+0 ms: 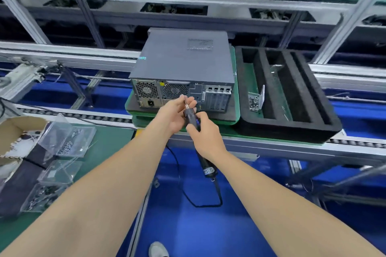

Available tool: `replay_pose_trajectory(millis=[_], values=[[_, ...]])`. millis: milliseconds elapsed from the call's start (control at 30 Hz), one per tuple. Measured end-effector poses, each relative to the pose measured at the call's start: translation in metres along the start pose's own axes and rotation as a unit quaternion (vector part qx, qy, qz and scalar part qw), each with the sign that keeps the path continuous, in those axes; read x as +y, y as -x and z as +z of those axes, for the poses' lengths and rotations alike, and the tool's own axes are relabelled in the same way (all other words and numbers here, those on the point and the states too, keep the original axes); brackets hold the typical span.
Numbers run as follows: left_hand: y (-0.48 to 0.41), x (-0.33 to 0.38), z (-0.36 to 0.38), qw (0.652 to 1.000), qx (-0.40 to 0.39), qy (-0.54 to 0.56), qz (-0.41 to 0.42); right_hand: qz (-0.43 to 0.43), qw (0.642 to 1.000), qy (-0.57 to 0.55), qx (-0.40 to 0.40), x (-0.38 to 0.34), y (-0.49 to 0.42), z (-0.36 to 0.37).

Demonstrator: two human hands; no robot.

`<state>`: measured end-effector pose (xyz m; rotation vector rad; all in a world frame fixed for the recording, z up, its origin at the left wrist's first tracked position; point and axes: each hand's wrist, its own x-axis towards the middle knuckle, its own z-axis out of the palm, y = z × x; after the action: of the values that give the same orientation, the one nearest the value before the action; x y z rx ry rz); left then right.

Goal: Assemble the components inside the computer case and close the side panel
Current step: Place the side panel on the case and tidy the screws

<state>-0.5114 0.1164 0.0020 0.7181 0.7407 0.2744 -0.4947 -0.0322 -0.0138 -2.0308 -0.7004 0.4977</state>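
A dark grey computer case (181, 58) lies on its side on a green pallet (235, 119), its rear panel with fans and slots facing me and its side panel on top. My right hand (205, 133) grips a black electric screwdriver (193, 119) whose cable hangs down toward the blue floor. The fingers of my left hand (175, 112) pinch the screwdriver's metal bit near its tip, just in front of the case's rear panel.
A black foam tray (325, 110) with long slots, a metal bracket and a small box of screws (253, 101) sits right of the case. Clear plastic boxes of screws (69, 142) and an open carton (14, 131) lie on the green bench at left. Conveyor rails run across.
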Motion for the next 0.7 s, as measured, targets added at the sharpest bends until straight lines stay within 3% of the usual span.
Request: replay_pose_trajectory(millis=[300, 533, 700], values=[[0.007, -0.029, 0.050, 0.991, -0.012, -0.120, 0.061, 0.039, 0.999, -0.006, 0.038, 0.022, 0.013, -0.043], [0.000, -0.032, 0.088, 0.990, -0.042, -0.134, -0.021, 0.131, 0.965, -0.228, 0.020, 0.028, 0.008, -0.060], [-0.008, -0.036, 0.117, 0.989, -0.060, -0.096, -0.097, 0.154, 0.942, -0.295, 0.035, 0.021, -0.003, -0.071]])
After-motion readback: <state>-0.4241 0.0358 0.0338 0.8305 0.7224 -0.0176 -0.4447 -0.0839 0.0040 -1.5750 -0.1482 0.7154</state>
